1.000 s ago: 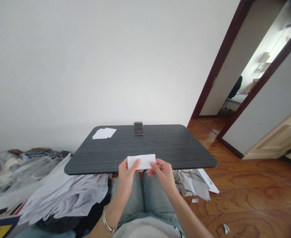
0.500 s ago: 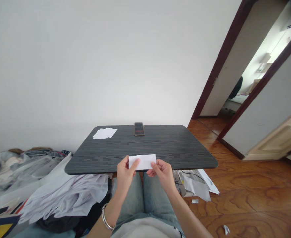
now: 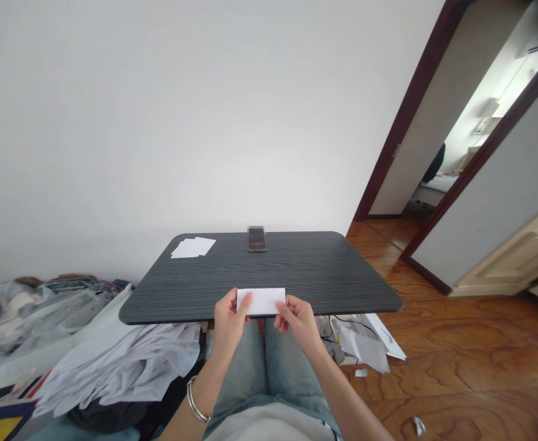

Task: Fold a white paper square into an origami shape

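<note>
A small white rectangle of paper (image 3: 264, 300) is held level over the near edge of the dark table (image 3: 324, 269). My left hand (image 3: 232, 312) pinches its left end, thumb on top and fingers beneath. Its right end is gripped by my right hand (image 3: 295, 313), the thumb pressing the face near the corner. Whether the paper is folded in layers I cannot make out. Several white paper sheets (image 3: 192, 247) lie overlapping at the table's far left corner.
A phone-like dark object (image 3: 256, 239) stands at the table's back edge by the wall. Piled clothes and white cloth (image 3: 126, 361) lie left of and below the table. Papers and cables (image 3: 365, 346) sit under its right side; paper scraps (image 3: 418, 426) are on the wooden floor.
The paper and both hands have shifted very slightly left. My left thumb has slid a little toward the paper's left end, and the paper looks straighter. Both hands keep their grip.
</note>
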Tool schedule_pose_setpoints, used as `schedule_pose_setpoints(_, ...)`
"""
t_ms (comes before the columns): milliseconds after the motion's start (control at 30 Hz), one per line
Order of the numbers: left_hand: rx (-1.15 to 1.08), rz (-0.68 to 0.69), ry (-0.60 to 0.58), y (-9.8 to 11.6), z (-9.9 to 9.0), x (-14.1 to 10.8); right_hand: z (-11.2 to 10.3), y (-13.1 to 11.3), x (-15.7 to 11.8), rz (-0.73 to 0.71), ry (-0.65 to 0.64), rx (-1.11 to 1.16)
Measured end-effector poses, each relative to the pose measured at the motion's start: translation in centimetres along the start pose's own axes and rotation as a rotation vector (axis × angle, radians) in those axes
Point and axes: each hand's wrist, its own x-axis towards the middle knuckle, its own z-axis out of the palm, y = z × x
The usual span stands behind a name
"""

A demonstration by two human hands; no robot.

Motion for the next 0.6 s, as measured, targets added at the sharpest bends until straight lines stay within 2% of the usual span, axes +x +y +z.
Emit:
schedule_pose_setpoints(300, -0.017, 0.021, 0.050, 0.3, 0.5, -0.2, -0.4, -0.4, 0.1, 0.035, 0.022, 0.076)
schedule_pose_setpoints(600, 0.100, 0.106, 0.062, 1.8, 1.4, -0.9, 1.5, -1.6, -0.7, 0.073, -0.020, 0.163)
